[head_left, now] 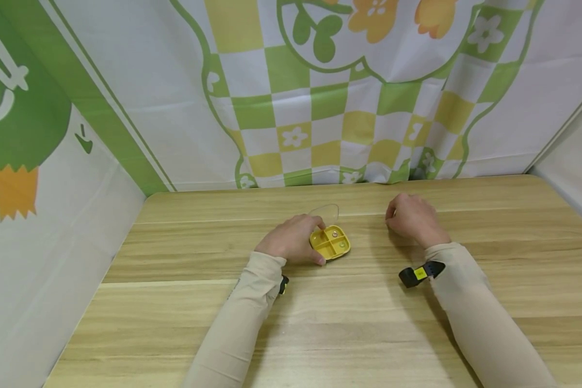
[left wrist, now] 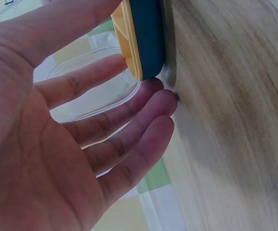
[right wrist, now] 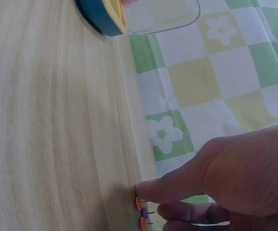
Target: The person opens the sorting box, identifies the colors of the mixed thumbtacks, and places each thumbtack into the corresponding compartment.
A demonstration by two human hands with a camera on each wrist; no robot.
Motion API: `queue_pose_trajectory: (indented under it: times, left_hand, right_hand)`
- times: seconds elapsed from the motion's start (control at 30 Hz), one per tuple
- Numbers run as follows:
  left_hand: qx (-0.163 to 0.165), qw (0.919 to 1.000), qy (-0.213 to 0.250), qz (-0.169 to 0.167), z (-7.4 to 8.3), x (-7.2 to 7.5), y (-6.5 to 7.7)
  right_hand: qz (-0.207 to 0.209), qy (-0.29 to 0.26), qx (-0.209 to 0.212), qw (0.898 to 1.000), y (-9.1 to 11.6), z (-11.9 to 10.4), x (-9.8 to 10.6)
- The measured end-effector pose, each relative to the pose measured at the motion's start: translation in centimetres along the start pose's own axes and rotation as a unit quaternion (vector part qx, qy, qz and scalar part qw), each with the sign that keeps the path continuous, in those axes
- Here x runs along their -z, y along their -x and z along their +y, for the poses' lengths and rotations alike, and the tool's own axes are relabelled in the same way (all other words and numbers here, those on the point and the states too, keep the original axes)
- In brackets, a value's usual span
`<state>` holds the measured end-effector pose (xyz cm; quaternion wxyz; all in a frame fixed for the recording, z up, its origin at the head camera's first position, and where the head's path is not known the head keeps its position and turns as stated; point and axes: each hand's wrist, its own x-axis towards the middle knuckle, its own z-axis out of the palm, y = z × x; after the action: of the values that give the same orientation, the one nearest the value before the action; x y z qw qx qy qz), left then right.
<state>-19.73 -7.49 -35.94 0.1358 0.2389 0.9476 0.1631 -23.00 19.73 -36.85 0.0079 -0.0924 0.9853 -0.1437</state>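
Note:
My left hand (head_left: 293, 240) holds a small four-compartment pill box (head_left: 327, 249), thumb at its near side and index finger at its far side. The box is yellow inside and dark teal outside. Its clear lid (head_left: 327, 212) stands open at the back. A small round piece sits in each of the two right compartments. My right hand (head_left: 412, 218) is low over the table to the right of the box. In the right wrist view its thumb reaches down beside an orange thumbtack (right wrist: 139, 203); I cannot tell whether it pinches one. A purple thumbtack (right wrist: 144, 212) and another orange one lie alongside, points up.
The wooden table (head_left: 349, 323) runs back to a hanging cloth (head_left: 291, 108) with green and yellow checks and flowers. White and green cloth walls (head_left: 102, 178) close off the sides. Black straps (head_left: 421, 274) sit on both wrists over beige sleeves.

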Motion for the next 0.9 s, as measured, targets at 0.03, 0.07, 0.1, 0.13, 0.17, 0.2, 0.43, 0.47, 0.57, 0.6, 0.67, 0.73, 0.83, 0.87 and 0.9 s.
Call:
queue_pose_trajectory:
  times: [0.03, 0.07, 0.1, 0.13, 0.17, 0.2, 0.43, 0.47, 0.57, 0.6, 0.67, 0.73, 0.83, 0.87, 0.9]
  left_hand:
    - [-0.001, 1.0000, 0.000, 0.000, -0.01, 0.00, -0.01]
    - [-0.002, 1.0000, 0.001, 0.000, -0.02, 0.00, -0.02]
    - [-0.004, 1.0000, 0.001, 0.001, -0.02, 0.00, -0.02]
    - [-0.005, 1.0000, 0.002, 0.001, -0.03, 0.00, -0.02]
    - [-0.007, 1.0000, 0.002, 0.002, -0.02, 0.00, -0.01]
    - [-0.008, 1.0000, 0.003, 0.003, -0.03, 0.00, 0.00]
    - [-0.013, 0.9999, 0.002, 0.006, 0.04, 0.01, 0.07]
    - [-0.013, 0.9999, 0.002, 0.006, 0.04, 0.02, 0.07]
    - [-0.013, 0.9999, 0.001, 0.006, 0.02, -0.02, 0.05]
    - [-0.013, 0.9999, 0.001, 0.006, 0.01, -0.03, 0.04]
    - [-0.013, 0.9999, 0.001, 0.006, -0.01, -0.06, 0.02]
    - [-0.014, 0.9999, 0.001, 0.006, -0.03, -0.07, 0.01]
    - [-0.014, 0.9999, 0.002, 0.007, -0.04, -0.06, -0.02]
    - [-0.014, 0.9999, 0.002, 0.006, -0.04, -0.06, -0.03]
    - [-0.014, 0.9999, 0.002, 0.006, -0.04, -0.06, -0.04]
  right_hand:
    - [0.001, 0.001, 0.001, 1.000, 0.01, 0.02, -0.02]
    - [0.002, 0.001, 0.003, 1.000, 0.02, 0.03, -0.04]
    - [0.003, 0.001, 0.004, 1.000, 0.04, 0.05, -0.06]
    - [0.004, 0.001, 0.004, 1.000, 0.05, 0.05, -0.07]
    - [0.005, 0.000, 0.005, 1.000, 0.08, 0.03, -0.06]
    - [0.006, -0.001, 0.005, 1.000, 0.10, 0.02, -0.06]
    - [0.009, -0.005, -0.001, 1.000, 0.12, 0.02, -0.05]
    - [0.008, -0.005, -0.002, 1.000, 0.11, 0.03, -0.05]
    - [0.007, -0.005, -0.007, 1.000, 0.12, 0.05, -0.02]
    - [0.006, -0.005, -0.008, 1.000, 0.11, 0.06, -0.02]
    - [0.005, -0.004, -0.008, 1.000, 0.09, 0.08, -0.02]
    - [0.004, -0.004, -0.008, 1.000, 0.07, 0.09, -0.03]
    - [0.004, -0.003, -0.006, 1.000, 0.05, 0.08, -0.08]
    - [0.005, -0.003, -0.005, 1.000, 0.06, 0.06, -0.09]
    - [0.006, -0.003, -0.005, 1.000, 0.07, 0.05, -0.10]
